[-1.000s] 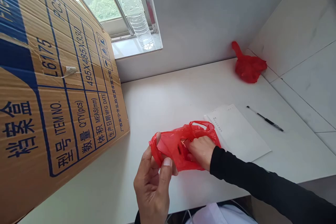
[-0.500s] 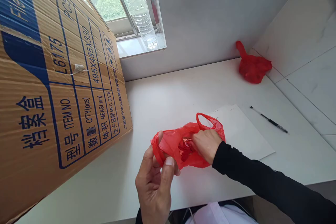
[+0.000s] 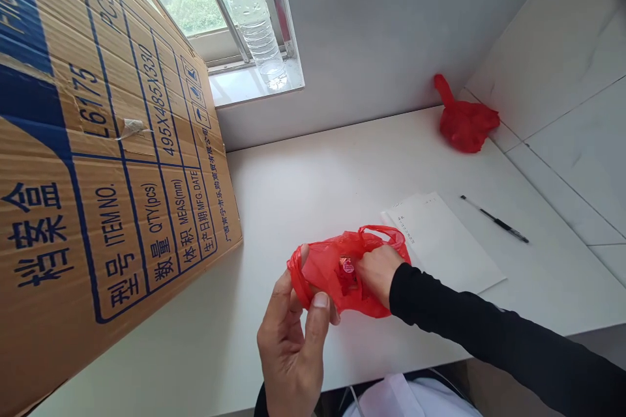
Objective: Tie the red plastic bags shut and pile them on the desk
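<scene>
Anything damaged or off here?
Yes: the cardboard box at the picture's left has a torn, peeling patch on its printed face. Its lettering also runs sideways, so the box may be turned on its side. No spill shows.

carton (image 3: 132, 169): far left | bottle (image 3: 257, 29): on windowsill (image 3: 235, 88), back left | bag (image 3: 323, 262): right of carton, packet (image 3: 347, 267) inside | paper (image 3: 448, 249): on counter (image 3: 303, 189), right of bag | pen (image 3: 493, 218): right of paper | second bag (image 3: 466, 125): back right

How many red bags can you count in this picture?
2. One red bag is held in the left hand; the other red bag sits on the table, back right. More could be hidden behind the cardboard box.
</scene>
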`<state>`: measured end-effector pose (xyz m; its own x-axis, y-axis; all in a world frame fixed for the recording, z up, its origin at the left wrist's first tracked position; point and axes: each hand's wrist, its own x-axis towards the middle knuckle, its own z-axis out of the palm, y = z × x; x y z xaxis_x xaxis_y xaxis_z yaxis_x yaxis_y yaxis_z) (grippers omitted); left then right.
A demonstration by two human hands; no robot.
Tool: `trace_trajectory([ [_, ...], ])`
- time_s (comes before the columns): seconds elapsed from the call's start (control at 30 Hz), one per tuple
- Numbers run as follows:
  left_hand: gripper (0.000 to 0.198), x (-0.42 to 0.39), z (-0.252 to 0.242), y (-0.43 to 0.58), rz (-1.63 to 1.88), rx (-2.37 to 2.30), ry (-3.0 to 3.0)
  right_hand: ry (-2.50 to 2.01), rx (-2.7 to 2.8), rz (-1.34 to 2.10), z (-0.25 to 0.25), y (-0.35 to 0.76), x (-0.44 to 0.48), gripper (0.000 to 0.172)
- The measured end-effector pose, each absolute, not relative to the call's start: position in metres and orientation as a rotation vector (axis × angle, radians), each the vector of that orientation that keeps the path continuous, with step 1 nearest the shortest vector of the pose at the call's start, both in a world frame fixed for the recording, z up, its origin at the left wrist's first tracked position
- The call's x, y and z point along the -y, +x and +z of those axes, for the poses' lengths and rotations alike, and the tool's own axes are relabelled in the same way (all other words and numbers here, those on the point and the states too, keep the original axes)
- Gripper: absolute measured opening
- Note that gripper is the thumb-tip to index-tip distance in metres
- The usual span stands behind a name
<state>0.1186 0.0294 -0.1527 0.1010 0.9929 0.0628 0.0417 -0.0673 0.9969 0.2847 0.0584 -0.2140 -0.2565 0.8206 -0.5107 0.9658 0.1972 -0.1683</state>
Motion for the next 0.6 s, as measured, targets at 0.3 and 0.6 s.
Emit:
trace_trajectory([
  [0.3,0.049,-0.030,-0.151,0.113,1.192,-1.181,1.354,1.855,-2.235,-0.703,-0.176,0.304,-0.057,0.021],
  [0.6,0.043,-0.029,-0.149,0.118,1.177,-1.161,1.363,1.712,-2.365,-0.692,-0.188,0.279,-0.058,0.009],
])
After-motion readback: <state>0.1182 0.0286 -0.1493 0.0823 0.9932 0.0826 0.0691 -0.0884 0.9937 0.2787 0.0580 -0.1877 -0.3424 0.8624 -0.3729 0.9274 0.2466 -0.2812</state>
